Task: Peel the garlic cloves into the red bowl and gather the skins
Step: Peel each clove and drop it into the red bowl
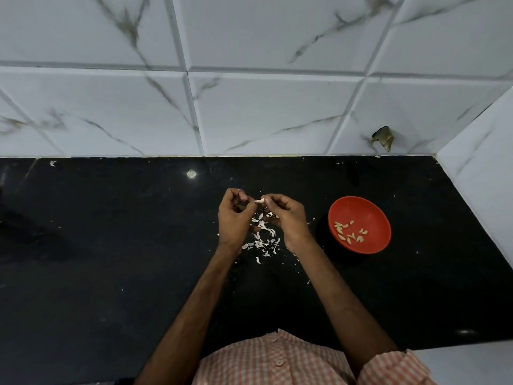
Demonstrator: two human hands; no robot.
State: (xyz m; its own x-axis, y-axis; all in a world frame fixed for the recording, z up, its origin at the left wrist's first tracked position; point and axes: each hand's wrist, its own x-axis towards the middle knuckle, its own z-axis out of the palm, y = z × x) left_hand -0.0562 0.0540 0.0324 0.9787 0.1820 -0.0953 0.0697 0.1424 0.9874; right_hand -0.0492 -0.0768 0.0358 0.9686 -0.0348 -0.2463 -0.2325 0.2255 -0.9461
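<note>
Above the middle of the black stone surface [111, 245], the left hand [234, 218] and right hand [286, 218] pinch one pale garlic clove [259, 201]. At 3 o'clock the round red plastic bowl [366, 209] holds several peeled cloves [348, 232]; the white papery skins [262, 240] below lie ungathered.

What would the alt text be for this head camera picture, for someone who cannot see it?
Seen from above, a person's left hand and right hand pinch a garlic clove between them over a scatter of papery skins on a black counter. To the right sits a red bowl holding peeled cloves; a white marbled tile wall rises behind.
</note>
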